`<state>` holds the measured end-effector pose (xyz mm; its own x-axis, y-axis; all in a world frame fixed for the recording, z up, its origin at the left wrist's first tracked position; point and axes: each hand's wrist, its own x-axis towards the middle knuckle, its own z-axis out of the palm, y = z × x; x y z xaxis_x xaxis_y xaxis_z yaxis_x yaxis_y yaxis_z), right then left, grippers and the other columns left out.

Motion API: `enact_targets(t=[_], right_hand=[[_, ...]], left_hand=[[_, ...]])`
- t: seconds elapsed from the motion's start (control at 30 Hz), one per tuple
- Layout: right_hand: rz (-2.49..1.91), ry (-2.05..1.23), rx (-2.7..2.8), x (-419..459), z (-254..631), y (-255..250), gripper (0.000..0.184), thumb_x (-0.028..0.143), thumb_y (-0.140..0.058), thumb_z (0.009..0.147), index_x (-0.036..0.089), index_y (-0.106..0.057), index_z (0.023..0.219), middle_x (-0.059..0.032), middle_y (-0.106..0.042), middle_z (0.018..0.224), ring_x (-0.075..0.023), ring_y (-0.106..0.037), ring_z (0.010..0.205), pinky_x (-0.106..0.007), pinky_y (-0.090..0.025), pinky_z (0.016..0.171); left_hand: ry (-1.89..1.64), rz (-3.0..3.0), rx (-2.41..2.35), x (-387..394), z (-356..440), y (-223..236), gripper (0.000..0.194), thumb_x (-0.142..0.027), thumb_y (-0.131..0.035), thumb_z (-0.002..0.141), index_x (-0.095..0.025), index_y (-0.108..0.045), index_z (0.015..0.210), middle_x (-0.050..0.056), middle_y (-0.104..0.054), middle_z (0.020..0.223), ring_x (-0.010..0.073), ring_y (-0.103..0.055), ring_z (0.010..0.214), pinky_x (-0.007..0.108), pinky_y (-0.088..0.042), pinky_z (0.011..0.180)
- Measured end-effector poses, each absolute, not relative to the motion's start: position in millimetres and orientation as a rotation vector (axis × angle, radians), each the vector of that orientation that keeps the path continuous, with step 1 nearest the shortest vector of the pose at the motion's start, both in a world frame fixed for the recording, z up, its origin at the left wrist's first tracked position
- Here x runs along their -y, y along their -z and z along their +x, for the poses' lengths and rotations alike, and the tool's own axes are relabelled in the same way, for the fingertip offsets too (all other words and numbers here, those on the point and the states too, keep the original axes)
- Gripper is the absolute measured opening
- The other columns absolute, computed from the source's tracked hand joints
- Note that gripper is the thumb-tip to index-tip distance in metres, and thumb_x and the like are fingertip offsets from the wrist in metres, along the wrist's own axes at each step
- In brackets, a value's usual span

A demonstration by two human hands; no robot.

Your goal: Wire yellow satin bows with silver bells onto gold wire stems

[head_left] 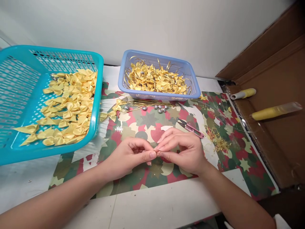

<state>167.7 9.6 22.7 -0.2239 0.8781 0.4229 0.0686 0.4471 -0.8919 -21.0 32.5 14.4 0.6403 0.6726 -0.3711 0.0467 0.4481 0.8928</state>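
Over the patterned mat, my left hand (137, 154) and my right hand (182, 149) meet fingertip to fingertip. Both are closed in a pinch. Whatever lies between the fingertips is too small and too covered to make out. Just beyond my right hand rest pink-handled thread snips (192, 128) with dark blades. Several silver bells (160, 108) sit past my fingers, beside a bundle of thin gold cords (147, 102). Yellow satin bows (109, 115) lie on the mat by the teal basket.
A teal basket (96, 105) with many yellow bows stands at the left. At the back, a blue basket (157, 94) holds bows with gold cords. Thread scraps (219, 141) lie to the right, near a cardboard panel (278, 136) bearing two yellow-and-clear tubes (274, 112).
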Motion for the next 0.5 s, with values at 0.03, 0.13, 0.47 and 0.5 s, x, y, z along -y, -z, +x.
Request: enact_targets(t=[0.03,0.13,0.47,0.5], right_hand=[[-0.839,-0.928,1.624,-9.2,167.0,-23.1,0.017,0.002,-0.074,0.071,0.019,-0.07,0.071,-0.0053,-0.076,0.071,-0.0184,-0.068,0.07,-0.037,-0.056,0.071],[-0.856,-0.896,1.612,-8.1,165.1,-24.0,0.017,0.004,-0.073,0.073,0.019,-0.068,0.07,-0.0048,-0.075,0.07,-0.0182,-0.068,0.068,-0.038,-0.055,0.071],[-0.996,-0.904,1.62,-5.2,164.2,-20.6,0.017,0.007,-0.067,0.079,0.021,-0.06,0.074,-0.0033,-0.069,0.075,-0.0173,-0.063,0.077,-0.037,-0.054,0.073],[-1.007,-0.907,1.623,-5.4,164.1,-20.3,0.017,0.007,-0.066,0.079,0.021,-0.059,0.074,-0.0033,-0.068,0.076,-0.0172,-0.062,0.077,-0.037,-0.053,0.074]], left_hand=[[-0.443,1.056,-0.808,-32.2,-21.3,-13.9,0.018,-0.028,-0.07,0.076,-0.017,-0.069,0.062,-0.002,-0.06,0.053,0.0078,-0.047,0.053,0.017,-0.035,0.051],[-0.472,1.048,-0.797,-31.3,-21.8,-13.4,0.016,-0.03,-0.071,0.073,-0.016,-0.069,0.067,-0.003,-0.056,0.055,0.0078,-0.044,0.054,0.017,-0.033,0.051],[-0.516,1.107,-0.835,-29.7,-22.8,-9.9,0.023,-0.035,-0.065,0.081,-0.017,-0.061,0.068,-0.005,-0.049,0.059,0.0074,-0.041,0.055,0.017,-0.035,0.052],[-0.514,1.115,-0.843,-29.6,-22.8,-9.7,0.023,-0.035,-0.065,0.081,-0.017,-0.061,0.067,-0.005,-0.048,0.059,0.0073,-0.041,0.055,0.017,-0.034,0.051]])
